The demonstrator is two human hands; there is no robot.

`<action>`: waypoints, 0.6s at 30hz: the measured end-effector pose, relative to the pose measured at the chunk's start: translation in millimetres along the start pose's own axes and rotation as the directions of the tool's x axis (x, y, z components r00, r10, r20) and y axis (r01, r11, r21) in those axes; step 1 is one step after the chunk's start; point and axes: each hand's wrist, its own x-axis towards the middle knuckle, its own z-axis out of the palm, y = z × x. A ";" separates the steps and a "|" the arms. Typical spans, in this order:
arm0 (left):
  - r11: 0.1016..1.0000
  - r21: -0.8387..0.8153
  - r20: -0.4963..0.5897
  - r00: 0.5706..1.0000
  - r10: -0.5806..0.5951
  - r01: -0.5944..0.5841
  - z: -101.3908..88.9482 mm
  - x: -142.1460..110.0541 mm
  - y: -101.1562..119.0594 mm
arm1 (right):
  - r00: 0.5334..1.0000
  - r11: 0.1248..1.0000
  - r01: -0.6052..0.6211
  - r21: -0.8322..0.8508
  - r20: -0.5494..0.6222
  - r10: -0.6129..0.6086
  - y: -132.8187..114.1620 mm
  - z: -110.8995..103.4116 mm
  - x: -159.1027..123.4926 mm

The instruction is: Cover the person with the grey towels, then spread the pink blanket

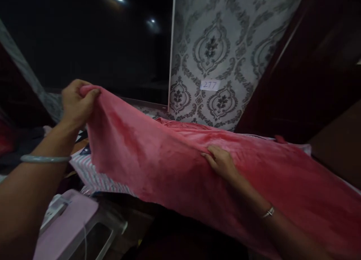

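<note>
A large pink-red plush cloth (169,162) stretches from the left of the view to the right edge. My left hand (77,100) is closed on its upper left corner and holds it raised, so that the left part hangs down. Farther right, my right hand (221,160) pinches the cloth along a fold at its upper edge. The right part of the cloth lies spread over a surface that it hides. Below its left end shows a striped cloth (93,177).
Behind stands a large dark television screen (113,46) against patterned wallpaper (214,42) with a paper label (210,85) reading 277. A pink plastic stool (70,218) is at the lower left. Dark wooden panels (304,72) rise on the right.
</note>
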 end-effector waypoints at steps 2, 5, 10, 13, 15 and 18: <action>0.999 0.047 -0.005 1.000 0.020 -0.020 -0.6 6.2 8.9 | 0.999 1.000 -0.023 0.013 -0.035 0.023 0.9 -12.3 3.7; 0.992 0.084 0.014 0.996 0.092 -0.093 -3.9 13.8 26.7 | 0.991 0.999 -0.041 0.024 -0.123 0.043 3.4 -45.7 14.1; 0.983 0.038 -0.070 0.981 0.180 -0.178 -0.7 26.0 65.7 | 0.971 0.994 -0.108 -0.022 -0.215 0.101 9.9 -108.5 43.7; 0.979 0.045 -0.117 0.972 0.203 -0.199 0.6 36.2 91.6 | 0.972 0.991 -0.128 -0.044 -0.202 0.117 14.8 -123.0 54.6; 0.975 0.066 -0.115 0.969 0.218 -0.212 -0.9 42.9 109.5 | 0.977 0.991 -0.128 -0.040 -0.179 0.119 17.2 -121.0 55.2; 0.963 0.102 -0.081 0.963 0.258 -0.250 -3.4 51.3 132.3 | 0.974 0.991 -0.135 0.009 -0.182 0.134 18.3 -107.8 49.8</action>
